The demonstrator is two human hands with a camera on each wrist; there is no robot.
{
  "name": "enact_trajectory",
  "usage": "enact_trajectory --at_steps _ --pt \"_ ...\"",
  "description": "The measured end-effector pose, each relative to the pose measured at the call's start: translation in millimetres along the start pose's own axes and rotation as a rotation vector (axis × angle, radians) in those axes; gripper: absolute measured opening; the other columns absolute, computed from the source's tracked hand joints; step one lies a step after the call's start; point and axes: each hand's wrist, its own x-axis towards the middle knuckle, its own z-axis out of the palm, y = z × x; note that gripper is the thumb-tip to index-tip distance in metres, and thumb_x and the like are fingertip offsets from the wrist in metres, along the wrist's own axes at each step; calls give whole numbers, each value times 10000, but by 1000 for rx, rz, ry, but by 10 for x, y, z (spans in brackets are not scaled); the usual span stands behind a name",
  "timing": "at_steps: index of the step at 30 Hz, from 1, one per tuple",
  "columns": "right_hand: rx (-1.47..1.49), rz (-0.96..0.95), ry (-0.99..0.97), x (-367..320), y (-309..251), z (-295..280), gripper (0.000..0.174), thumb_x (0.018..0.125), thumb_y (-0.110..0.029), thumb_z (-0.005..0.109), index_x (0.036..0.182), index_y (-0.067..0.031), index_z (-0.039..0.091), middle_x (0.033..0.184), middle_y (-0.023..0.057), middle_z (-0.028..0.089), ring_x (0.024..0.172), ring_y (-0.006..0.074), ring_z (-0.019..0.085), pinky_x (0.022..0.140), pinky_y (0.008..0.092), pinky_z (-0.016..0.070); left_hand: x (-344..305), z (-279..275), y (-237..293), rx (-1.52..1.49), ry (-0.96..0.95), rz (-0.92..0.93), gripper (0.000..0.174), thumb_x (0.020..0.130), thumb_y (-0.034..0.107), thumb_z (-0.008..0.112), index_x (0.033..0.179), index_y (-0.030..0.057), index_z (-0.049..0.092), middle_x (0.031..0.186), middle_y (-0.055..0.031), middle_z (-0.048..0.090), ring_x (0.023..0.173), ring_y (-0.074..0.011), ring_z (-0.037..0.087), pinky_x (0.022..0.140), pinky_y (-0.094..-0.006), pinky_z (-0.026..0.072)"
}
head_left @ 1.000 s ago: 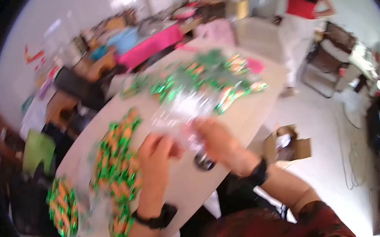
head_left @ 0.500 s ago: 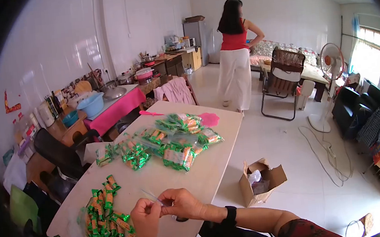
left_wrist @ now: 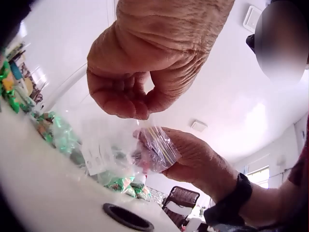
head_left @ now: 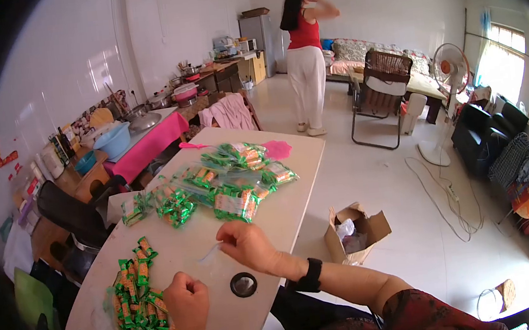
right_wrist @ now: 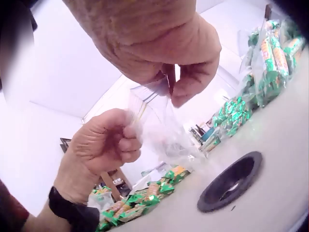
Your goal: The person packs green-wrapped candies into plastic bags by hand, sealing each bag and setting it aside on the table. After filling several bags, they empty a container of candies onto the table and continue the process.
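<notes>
A clear zip-top plastic bag (head_left: 209, 254) is held above the table. My right hand (head_left: 251, 249) pinches its top edge between thumb and fingers. My left hand (head_left: 187, 303) is lower and to the left, fingers curled. In the left wrist view, the fingertips of my left hand (left_wrist: 149, 63) meet just above the zip strip of the bag (left_wrist: 159, 147). The right wrist view has the bag (right_wrist: 164, 125) hanging between my right hand (right_wrist: 154, 43) and the thumb of my left hand (right_wrist: 104, 140); it looks empty.
Green-and-orange wrapped snacks (head_left: 141, 304) lie in a pile at the left. Filled bags (head_left: 236, 202) are grouped farther back, beside a pink mat (head_left: 278, 150). A black ring (head_left: 243, 285) is right of my left hand. A cardboard box (head_left: 357, 232) and a standing person (head_left: 306, 65) are beyond.
My hands were together and have drawn apart, the right up and away, the left down and left. The black ring now shows fully. The person's arm has risen from hip to head.
</notes>
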Motion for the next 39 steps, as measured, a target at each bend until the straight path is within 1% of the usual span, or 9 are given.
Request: enact_trajectory --at_steps 3,9,14,16,19,22,28,35,39 --pt "44 -105 29 95 56 -113 146 766 -12 742 849 -7 623 776 104 610 659 174 603 607 297 500 6 12 -48 138 63 50 146 734 6 622 670 -4 492 544 -162 533 451 -291 533 463 -373 423" --pt "-160 -736 134 83 -437 -368 227 719 15 766 905 -69 666 857 89 604 692 252 605 555 311 491 -46 50 145 32 10 69 172 781 101 588 688 26 465 597 -188 503 555 -366 545 513 -456 407" --pt "-343 -548 -40 -142 71 -45 287 702 27 680 969 -79 691 842 80 593 685 231 632 545 323 521 -128 211 -37 345 -263 -26 230 780 226 682 807 26 571 732 -170 593 676 -402 598 632 -470 492" --pt "-338 -556 -62 -203 119 -11 288 697 24 677 968 -75 690 841 79 591 690 230 628 541 322 517 -100 177 1 138 99 -51 281 777 217 728 921 23 586 920 -152 628 779 -408 620 664 -498 491" --pt "-345 -611 -78 -227 113 -6 284 692 18 672 962 -67 688 834 75 585 695 226 619 534 316 507 -48 164 32 248 37 95 309 780 194 714 983 23 557 987 -158 593 783 -393 619 645 -480 500" --pt "-340 -633 -134 -262 89 -2 265 699 13 686 953 -62 687 854 81 597 714 237 628 551 319 516 -98 273 -30 407 -172 173 221 795 126 660 947 19 539 884 -165 564 747 -360 624 629 -457 513" --pt "-407 -322 -128 -485 240 -81 211 747 -36 722 945 -75 663 928 107 606 754 267 644 632 355 531 -130 330 -92 412 -85 88 106 791 32 565 892 25 532 865 -171 551 694 -371 626 588 -455 528" --pt "-287 -155 -170 -574 521 -53 88 833 -24 679 920 -30 667 802 113 611 669 219 629 622 309 511 -145 246 -58 408 -119 109 163 772 32 595 919 6 528 905 -177 543 688 -361 634 592 -434 536" --pt "-334 -232 -138 -569 589 -42 69 838 -23 676 906 -15 661 769 106 620 671 205 617 617 298 499 -407 -192 369 528 -143 1 276 759 137 687 950 25 524 986 -151 531 843 -314 634 644 -387 541"
